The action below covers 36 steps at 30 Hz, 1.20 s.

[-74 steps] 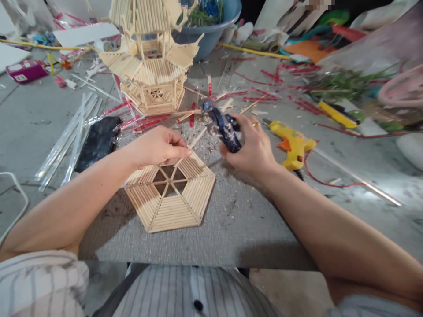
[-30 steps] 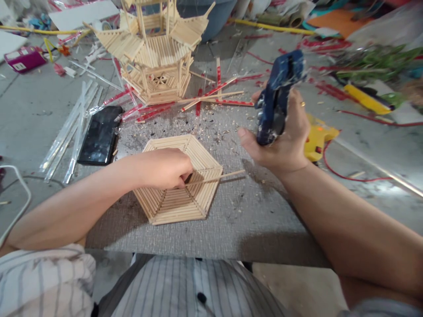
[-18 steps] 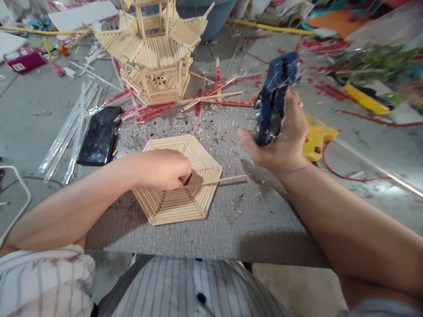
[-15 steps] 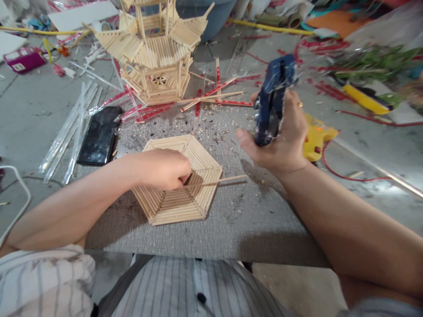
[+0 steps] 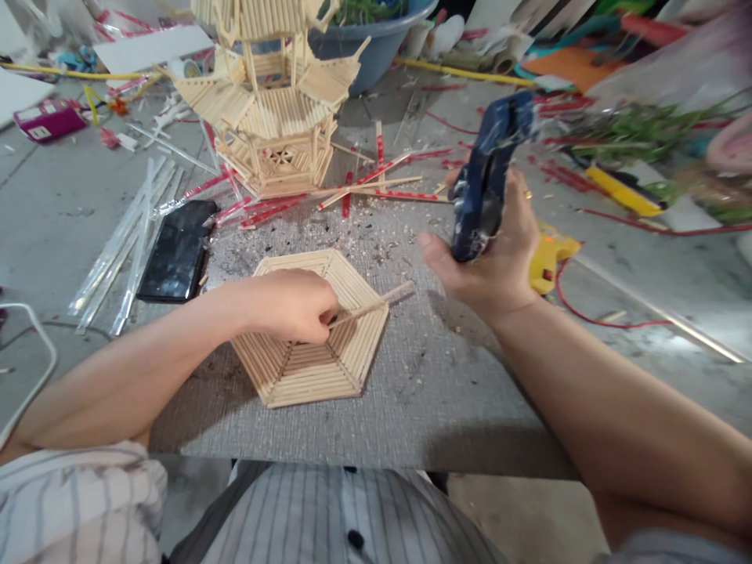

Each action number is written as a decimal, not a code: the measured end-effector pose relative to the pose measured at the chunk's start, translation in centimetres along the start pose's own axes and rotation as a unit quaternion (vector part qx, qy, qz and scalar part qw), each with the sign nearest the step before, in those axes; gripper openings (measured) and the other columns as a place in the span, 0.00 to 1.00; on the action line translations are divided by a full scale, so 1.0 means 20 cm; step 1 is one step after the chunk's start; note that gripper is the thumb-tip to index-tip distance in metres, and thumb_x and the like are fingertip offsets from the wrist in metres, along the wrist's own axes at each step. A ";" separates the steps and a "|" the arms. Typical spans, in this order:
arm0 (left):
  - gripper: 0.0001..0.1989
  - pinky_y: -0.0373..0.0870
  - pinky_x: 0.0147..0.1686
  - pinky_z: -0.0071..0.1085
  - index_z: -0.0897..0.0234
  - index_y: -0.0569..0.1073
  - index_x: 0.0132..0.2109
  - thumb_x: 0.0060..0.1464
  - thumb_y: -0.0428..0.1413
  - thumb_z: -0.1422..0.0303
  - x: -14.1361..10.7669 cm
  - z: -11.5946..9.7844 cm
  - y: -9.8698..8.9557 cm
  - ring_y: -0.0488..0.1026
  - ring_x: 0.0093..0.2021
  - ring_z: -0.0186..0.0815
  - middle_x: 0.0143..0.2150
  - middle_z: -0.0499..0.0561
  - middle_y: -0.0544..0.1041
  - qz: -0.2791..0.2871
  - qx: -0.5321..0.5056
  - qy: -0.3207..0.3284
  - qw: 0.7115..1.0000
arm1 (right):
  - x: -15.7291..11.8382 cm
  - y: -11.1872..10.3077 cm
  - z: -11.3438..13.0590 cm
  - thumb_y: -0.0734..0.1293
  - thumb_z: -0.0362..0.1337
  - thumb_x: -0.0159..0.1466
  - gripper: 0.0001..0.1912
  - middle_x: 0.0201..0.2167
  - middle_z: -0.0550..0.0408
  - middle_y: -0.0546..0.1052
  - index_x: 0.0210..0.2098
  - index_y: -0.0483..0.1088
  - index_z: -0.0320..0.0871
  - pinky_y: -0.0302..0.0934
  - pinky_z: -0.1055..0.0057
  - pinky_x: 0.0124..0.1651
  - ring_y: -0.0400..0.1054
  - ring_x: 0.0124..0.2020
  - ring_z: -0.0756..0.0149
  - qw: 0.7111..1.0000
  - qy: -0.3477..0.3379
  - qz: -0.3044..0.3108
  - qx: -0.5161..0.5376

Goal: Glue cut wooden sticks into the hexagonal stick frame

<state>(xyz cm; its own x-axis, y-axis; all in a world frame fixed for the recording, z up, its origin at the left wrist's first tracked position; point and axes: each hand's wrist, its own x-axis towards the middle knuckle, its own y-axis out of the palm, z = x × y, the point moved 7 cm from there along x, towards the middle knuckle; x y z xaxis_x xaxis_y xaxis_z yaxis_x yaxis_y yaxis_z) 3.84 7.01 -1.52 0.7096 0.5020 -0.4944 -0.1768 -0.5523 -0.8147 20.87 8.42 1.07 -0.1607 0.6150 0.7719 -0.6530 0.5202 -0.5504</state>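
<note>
A hexagonal panel of thin wooden sticks [image 5: 317, 372] lies flat on the grey board. Over its centre, my left hand [image 5: 297, 304] is closed on one end of a thin wooden stick [image 5: 373, 304], whose other end points up and right past the panel's edge. To the right, above the board, my right hand [image 5: 497, 262] holds a dark blue hand tool [image 5: 487, 172] upright, its thumb apart on the left side. The tool is blurred and its jaws are hard to make out. The panel's middle is hidden under my left hand.
A stick-built pagoda model [image 5: 276, 117] stands behind the panel, with red-marked sticks [image 5: 381, 188] beside it. On the left lie a black phone [image 5: 178, 251] and clear plastic strips [image 5: 126, 243]. A yellow glue gun [image 5: 549, 258] is behind my right wrist.
The stick's free end has swung upward and left, giving it a steeper slant. My right hand still holds the blue tool. The whole view has shifted slightly.
</note>
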 end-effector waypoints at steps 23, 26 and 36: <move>0.03 0.54 0.11 0.19 0.66 0.70 0.27 0.46 0.56 0.76 -0.07 0.29 -0.26 0.60 0.11 0.20 0.18 0.44 0.73 -0.435 -0.507 0.058 0.742 | -0.01 0.20 -0.04 0.64 0.39 0.52 0.31 0.44 0.45 0.75 0.56 0.63 0.42 0.59 0.49 0.52 0.68 0.46 0.48 0.962 0.129 0.236 -0.056; 0.02 0.54 0.11 0.19 0.67 0.72 0.27 0.45 0.57 0.76 -0.05 0.28 -0.24 0.60 0.11 0.20 0.18 0.44 0.73 -0.421 -0.506 0.060 0.751 | -0.01 0.21 -0.01 0.64 0.40 0.53 0.31 0.45 0.44 0.75 0.56 0.63 0.40 0.58 0.50 0.53 0.68 0.48 0.48 0.956 0.111 0.265 -0.061; 0.05 0.51 0.11 0.19 0.67 0.71 0.25 0.41 0.61 0.73 0.00 0.27 -0.18 0.58 0.12 0.20 0.18 0.44 0.73 -0.373 -0.541 0.037 0.753 | -0.02 0.22 0.07 0.65 0.39 0.52 0.32 0.51 0.42 0.73 0.55 0.64 0.37 0.58 0.54 0.57 0.66 0.53 0.50 0.952 0.081 0.292 -0.032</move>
<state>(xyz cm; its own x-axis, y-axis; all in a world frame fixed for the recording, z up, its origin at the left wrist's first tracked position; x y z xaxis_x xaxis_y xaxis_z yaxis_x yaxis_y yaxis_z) 0.79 12.60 -0.32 0.3788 0.9250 0.0292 0.9206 -0.3734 -0.1142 16.97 9.64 -1.17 -0.3636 0.8909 0.2722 -0.4405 0.0930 -0.8929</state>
